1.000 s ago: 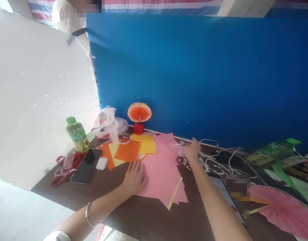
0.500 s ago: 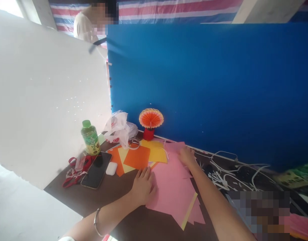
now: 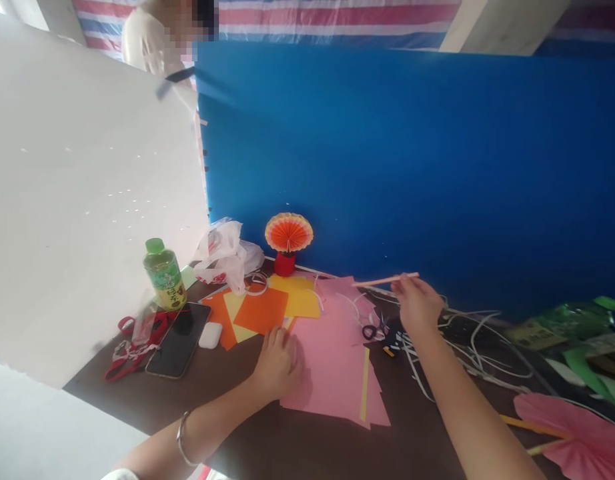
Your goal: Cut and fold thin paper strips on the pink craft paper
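Note:
My right hand (image 3: pixel 420 307) is raised over the back right of the table, its fingers pinching a narrow pink paper strip (image 3: pixel 375 283) that points left. My left hand (image 3: pixel 277 363) lies at the left edge of a stack of pink paper (image 3: pixel 322 373), fingers extended. A thin yellow strip (image 3: pixel 365 387) lies along the stack's right side. Just right of the stack are small scissors (image 3: pixel 371 331) with dark handles. Beyond my left hand, orange paper (image 3: pixel 262 310) and yellow paper (image 3: pixel 300 297) overlap.
On the left stand a green-capped bottle (image 3: pixel 166 277), a phone (image 3: pixel 180 340), a white case (image 3: pixel 210 335) and red-handled scissors (image 3: pixel 122 360). A round folded-paper fan (image 3: pixel 289 232) stands at the back by a plastic bag (image 3: pixel 222 250). White cables (image 3: pixel 480 333) and a pink fan (image 3: pixel 587 433) lie right.
My right hand has risen off the pink paper and moved right, now with a pink strip in its fingers. The small scissors have come into view. My left hand stays on the stack.

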`<act>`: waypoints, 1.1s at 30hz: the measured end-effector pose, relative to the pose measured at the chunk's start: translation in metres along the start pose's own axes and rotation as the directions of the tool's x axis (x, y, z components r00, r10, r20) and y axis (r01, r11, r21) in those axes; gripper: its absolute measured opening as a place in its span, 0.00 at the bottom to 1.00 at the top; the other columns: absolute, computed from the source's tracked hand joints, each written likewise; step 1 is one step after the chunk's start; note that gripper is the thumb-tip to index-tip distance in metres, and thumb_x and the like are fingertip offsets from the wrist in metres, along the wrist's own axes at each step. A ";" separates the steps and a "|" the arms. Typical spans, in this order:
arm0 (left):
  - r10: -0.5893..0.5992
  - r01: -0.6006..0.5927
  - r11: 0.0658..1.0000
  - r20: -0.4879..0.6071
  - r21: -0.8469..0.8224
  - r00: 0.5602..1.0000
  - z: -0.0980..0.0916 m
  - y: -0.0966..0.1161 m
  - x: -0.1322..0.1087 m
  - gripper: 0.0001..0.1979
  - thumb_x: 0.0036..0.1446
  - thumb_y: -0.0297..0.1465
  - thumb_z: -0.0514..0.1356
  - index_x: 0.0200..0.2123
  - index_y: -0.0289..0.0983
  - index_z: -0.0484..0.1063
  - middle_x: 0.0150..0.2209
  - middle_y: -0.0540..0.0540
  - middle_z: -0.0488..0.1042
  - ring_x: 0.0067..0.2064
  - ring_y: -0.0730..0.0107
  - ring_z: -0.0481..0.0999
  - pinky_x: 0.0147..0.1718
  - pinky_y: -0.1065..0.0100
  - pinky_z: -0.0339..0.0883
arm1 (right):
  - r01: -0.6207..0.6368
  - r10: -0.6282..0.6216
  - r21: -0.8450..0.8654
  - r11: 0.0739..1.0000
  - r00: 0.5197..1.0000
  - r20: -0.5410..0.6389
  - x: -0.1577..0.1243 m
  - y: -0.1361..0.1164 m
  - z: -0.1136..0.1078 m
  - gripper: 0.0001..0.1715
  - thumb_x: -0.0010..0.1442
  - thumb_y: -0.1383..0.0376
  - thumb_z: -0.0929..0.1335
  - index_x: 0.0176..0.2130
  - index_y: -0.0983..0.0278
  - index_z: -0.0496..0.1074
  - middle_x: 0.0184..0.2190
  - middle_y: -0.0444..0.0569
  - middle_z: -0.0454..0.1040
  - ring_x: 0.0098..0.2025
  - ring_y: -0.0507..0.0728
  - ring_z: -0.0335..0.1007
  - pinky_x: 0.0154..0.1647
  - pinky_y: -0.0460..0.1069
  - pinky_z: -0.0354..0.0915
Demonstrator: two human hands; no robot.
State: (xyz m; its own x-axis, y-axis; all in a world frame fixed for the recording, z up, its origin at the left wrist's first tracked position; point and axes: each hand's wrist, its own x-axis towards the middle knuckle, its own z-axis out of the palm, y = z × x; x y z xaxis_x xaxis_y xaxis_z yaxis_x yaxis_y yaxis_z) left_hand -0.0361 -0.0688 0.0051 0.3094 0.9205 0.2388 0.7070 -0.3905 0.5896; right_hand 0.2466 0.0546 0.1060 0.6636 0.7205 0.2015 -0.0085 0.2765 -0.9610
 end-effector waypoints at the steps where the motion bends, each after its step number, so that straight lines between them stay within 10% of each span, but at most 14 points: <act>1: -0.009 0.008 0.992 -0.006 -0.127 1.000 0.000 0.000 0.005 0.19 0.54 0.35 0.53 0.48 0.34 0.65 0.51 0.34 0.64 0.58 0.50 0.56 0.56 0.45 0.47 | -0.043 0.040 0.059 0.997 0.998 0.042 -0.016 0.000 -0.002 0.21 0.36 0.55 0.75 0.27 0.65 0.68 0.24 0.44 0.72 0.27 0.51 0.70 0.33 0.49 0.70; 5: -0.214 0.288 0.653 0.193 -0.701 0.957 -0.004 0.010 0.030 0.24 0.53 0.34 0.55 0.53 0.32 0.59 0.50 0.33 0.66 0.51 0.57 0.69 0.51 0.54 0.59 | -0.249 0.220 0.127 0.960 0.954 0.203 -0.079 0.012 -0.009 0.21 0.32 0.59 0.77 0.26 0.67 0.72 0.24 0.45 0.73 0.25 0.50 0.71 0.29 0.46 0.71; 9: -0.108 0.395 0.319 0.381 -0.862 0.918 -0.002 0.019 0.044 0.20 0.49 0.40 0.60 0.40 0.30 0.69 0.34 0.39 0.76 0.37 0.63 0.76 0.43 0.61 0.65 | -0.315 0.276 0.163 0.935 0.935 0.224 -0.115 0.035 -0.016 0.18 0.32 0.61 0.78 0.23 0.67 0.73 0.24 0.44 0.74 0.27 0.51 0.71 0.32 0.47 0.72; 18: -0.134 0.423 0.270 0.402 -0.865 0.906 0.010 0.004 0.045 0.18 0.41 0.40 0.66 0.28 0.30 0.73 0.29 0.42 0.76 0.31 0.68 0.75 0.33 0.66 0.68 | -0.333 0.320 0.267 0.904 0.943 0.093 -0.128 0.076 -0.026 0.17 0.33 0.62 0.77 0.24 0.66 0.72 0.25 0.44 0.73 0.28 0.50 0.70 0.34 0.48 0.71; 33: -0.140 0.451 0.301 0.429 -0.840 0.892 0.014 0.002 0.047 0.19 0.43 0.42 0.64 0.30 0.31 0.71 0.31 0.42 0.76 0.32 0.68 0.76 0.37 0.64 0.69 | -0.371 0.359 0.276 0.887 0.928 0.094 -0.133 0.071 -0.029 0.15 0.35 0.63 0.77 0.24 0.66 0.71 0.24 0.42 0.71 0.29 0.49 0.70 0.38 0.47 0.71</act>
State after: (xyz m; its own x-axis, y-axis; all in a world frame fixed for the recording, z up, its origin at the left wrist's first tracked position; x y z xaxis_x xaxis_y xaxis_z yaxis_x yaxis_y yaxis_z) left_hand -0.0113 -0.0269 0.0064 0.4497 0.8703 -0.2009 -0.1813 0.3092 0.9336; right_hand 0.1797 -0.0404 0.0058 0.5429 0.8280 -0.1405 -0.4604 0.1536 -0.8743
